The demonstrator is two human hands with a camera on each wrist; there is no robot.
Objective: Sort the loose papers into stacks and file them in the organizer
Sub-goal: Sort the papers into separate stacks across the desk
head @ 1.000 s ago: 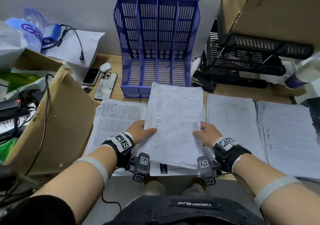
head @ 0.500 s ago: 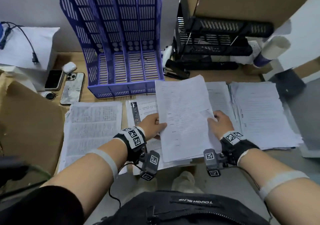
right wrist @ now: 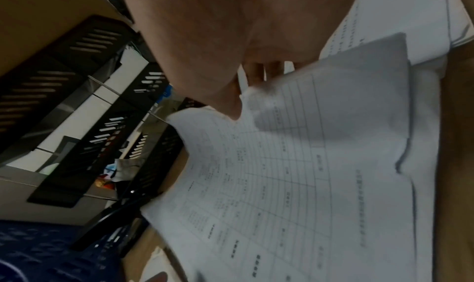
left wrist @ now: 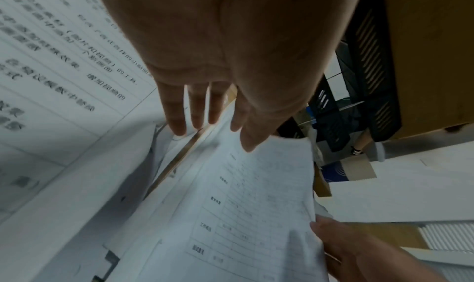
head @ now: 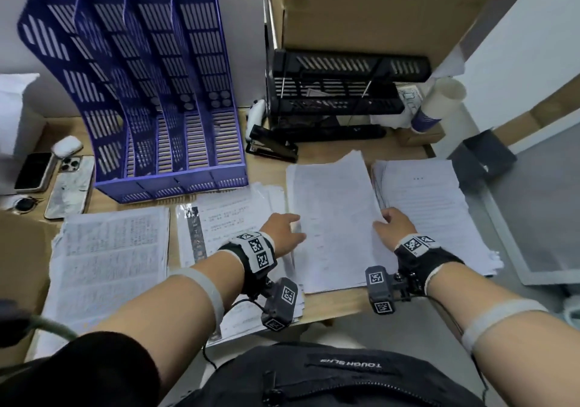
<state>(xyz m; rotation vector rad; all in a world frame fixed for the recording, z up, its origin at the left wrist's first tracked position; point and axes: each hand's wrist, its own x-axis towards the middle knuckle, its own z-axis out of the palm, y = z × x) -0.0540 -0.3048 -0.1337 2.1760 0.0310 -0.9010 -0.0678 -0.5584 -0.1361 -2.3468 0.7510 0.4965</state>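
The blue slotted organizer (head: pixel 150 93) stands with bare compartments at the back left of the desk; its corner (right wrist: pixel 51 256) shows in the right wrist view. Several paper stacks lie in a row before it: a dense-text stack (head: pixel 110 249), a second stack (head: pixel 229 212) and a right-hand stack (head: pixel 423 206). Between them a printed form sheet (head: pixel 332 218) (left wrist: pixel 256 205) (right wrist: pixel 295 175) lies almost flat on another stack. My left hand (head: pixel 290 229) (left wrist: pixel 218 132) has straight fingers, its thumb touching the sheet's left edge. My right hand (head: pixel 384 218) (right wrist: pixel 246 91) pinches the sheet's right edge, thumb on top.
A black tray rack (head: pixel 339 99) and a black stapler (head: pixel 271 147) sit right of the organizer, under a big cardboard box (head: pixel 376 5). Paper cups (head: pixel 439 105) lie beside the rack. Two phones (head: pixel 34 171) (head: pixel 70 184) and an earbud case (head: pixel 67 145) lie at the left.
The sheet has gone from in front of the organizer rightward and down onto the third stack. My left fingers have straightened. The view has swung to the right.
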